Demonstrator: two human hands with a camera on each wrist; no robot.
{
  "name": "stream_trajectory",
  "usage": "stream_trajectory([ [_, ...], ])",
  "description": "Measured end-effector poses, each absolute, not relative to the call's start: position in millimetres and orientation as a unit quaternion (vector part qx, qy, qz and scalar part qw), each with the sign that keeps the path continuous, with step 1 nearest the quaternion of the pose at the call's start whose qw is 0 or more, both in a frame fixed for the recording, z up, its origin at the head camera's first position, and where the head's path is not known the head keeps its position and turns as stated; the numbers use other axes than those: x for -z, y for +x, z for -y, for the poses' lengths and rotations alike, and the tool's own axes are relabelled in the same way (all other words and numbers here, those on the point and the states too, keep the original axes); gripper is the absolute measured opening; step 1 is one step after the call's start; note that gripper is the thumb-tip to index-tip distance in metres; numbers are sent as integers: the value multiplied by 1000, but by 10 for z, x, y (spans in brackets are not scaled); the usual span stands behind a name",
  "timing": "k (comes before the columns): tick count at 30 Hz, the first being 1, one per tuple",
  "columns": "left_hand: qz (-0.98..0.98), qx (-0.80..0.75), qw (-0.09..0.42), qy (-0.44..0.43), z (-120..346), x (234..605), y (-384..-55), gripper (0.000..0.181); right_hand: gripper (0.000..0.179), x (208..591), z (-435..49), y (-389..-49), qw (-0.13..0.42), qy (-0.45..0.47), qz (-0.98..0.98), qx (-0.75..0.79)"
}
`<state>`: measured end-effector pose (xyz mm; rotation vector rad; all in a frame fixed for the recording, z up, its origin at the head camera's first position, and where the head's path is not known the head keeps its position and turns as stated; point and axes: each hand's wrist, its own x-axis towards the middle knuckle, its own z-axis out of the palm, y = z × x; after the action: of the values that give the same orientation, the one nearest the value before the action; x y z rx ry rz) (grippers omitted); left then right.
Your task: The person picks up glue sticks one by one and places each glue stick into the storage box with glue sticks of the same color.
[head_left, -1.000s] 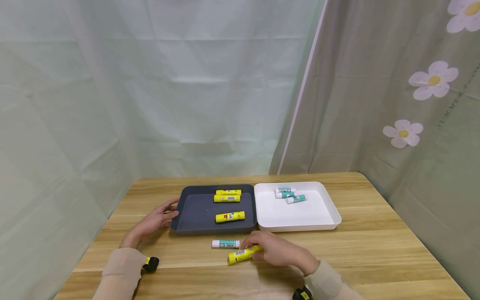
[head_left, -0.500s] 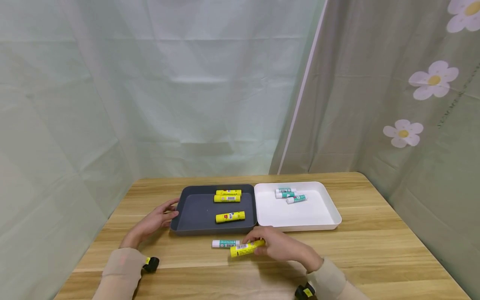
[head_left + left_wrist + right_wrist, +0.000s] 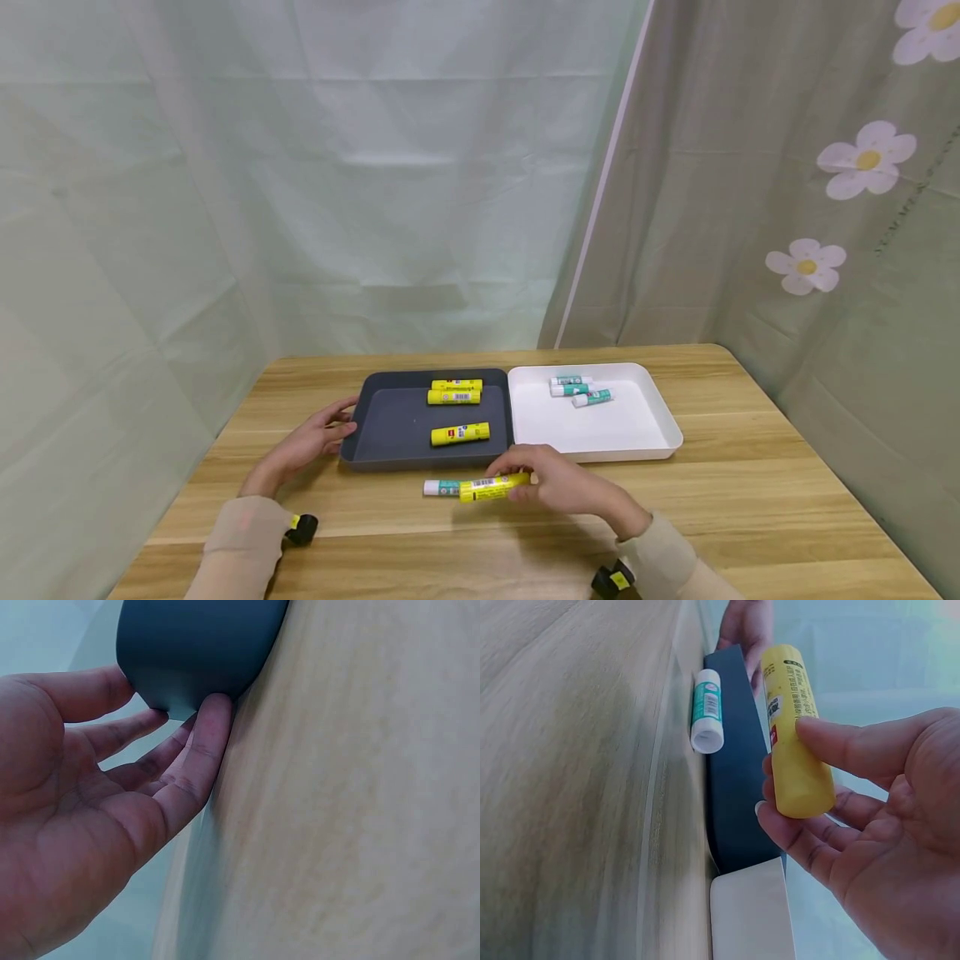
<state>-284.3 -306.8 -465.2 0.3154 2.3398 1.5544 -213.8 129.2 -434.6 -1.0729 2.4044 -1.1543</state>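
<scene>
My right hand [image 3: 551, 481] pinches a yellow glue stick [image 3: 795, 727] between thumb and fingers, raised off the table in front of the trays. Behind it on the table lies a white-and-green glue stick [image 3: 707, 709], partly covered by the yellow one in the head view. My left hand [image 3: 311, 437] touches the left end of the dark grey tray [image 3: 195, 652] with fairly straight fingers. Inside that tray lie a yellow glue stick [image 3: 460, 434] near the front and two more yellow glue sticks [image 3: 453, 397] together at the back.
A white tray [image 3: 600, 433] stands against the dark tray's right side. Several white-and-green glue sticks [image 3: 592, 398] lie toward its back. Both trays sit on a wooden table [image 3: 750, 500], with curtains [image 3: 420, 183] behind and at the sides.
My right hand has lifted the yellow glue stick and moved it slightly away from me, so it now overlaps the white-and-green one. The left hand and trays have stayed put.
</scene>
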Motion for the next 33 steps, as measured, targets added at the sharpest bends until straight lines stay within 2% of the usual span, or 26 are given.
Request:
stream_trajectory([
  [20, -819, -540, 158, 111, 3064, 4638, -2824, 67, 29, 4324, -1296, -2143, 128, -350, -819, 435],
  [33, -821, -537, 157, 113, 3074, 4644, -2841, 66, 29, 4188, -1290, -2286, 104, -347, -825, 435],
])
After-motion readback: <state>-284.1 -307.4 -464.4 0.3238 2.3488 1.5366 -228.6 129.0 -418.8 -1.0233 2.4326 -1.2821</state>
